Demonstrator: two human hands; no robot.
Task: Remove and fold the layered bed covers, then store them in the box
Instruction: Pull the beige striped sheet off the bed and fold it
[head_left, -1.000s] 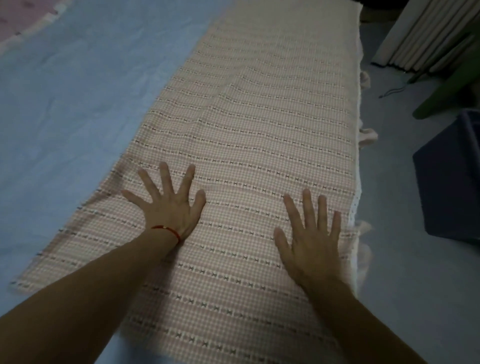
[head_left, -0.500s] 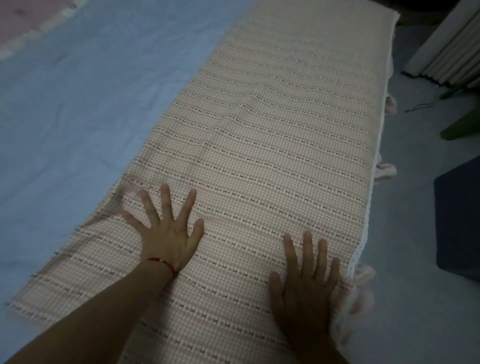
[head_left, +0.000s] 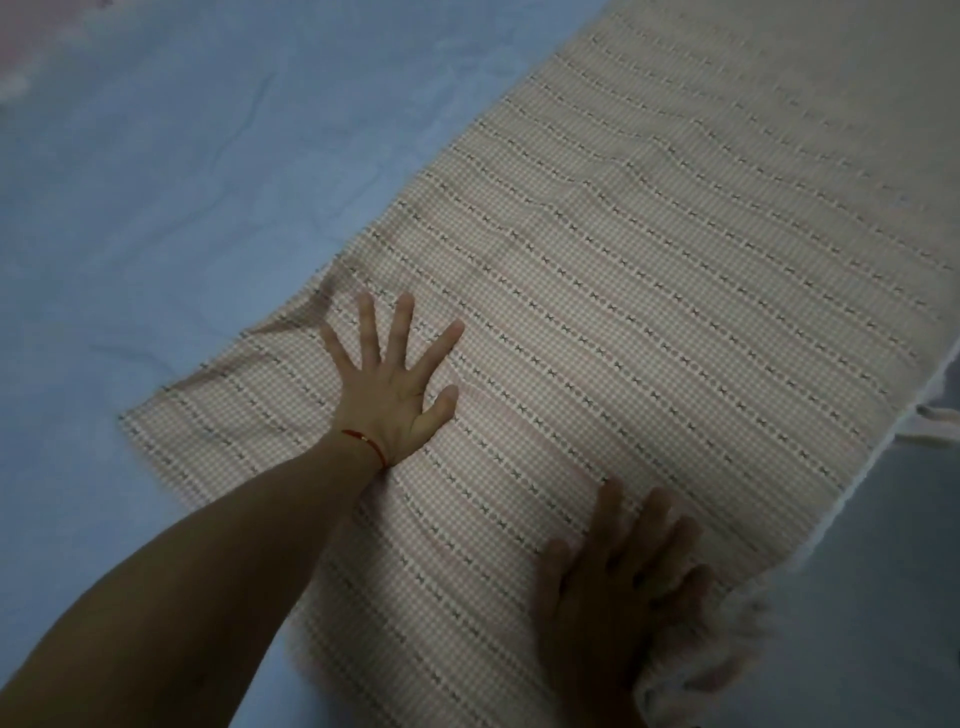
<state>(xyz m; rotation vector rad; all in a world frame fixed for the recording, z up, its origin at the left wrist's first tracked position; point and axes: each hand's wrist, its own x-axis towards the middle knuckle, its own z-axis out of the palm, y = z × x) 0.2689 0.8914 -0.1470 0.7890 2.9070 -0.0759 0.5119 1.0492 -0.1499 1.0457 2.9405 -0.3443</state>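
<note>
Floor (head_left: 878, 561): plain grey-blue surface, lower right of frame, beside the bed's edge. Bed (head_left: 130, 182): blue-sheeted surface filling the left and upper left. Light: dim, even; deeper shadow toward the lower right corner.

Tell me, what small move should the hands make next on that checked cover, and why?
Probably slide both flat hands outward along the checked cover: the left hand and right hand press it with spread fingers, and ripples remain ahead of them.

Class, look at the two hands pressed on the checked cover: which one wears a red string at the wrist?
The left hand, fingers spread flat on the checked cover; the right hand has a bare wrist.
</note>
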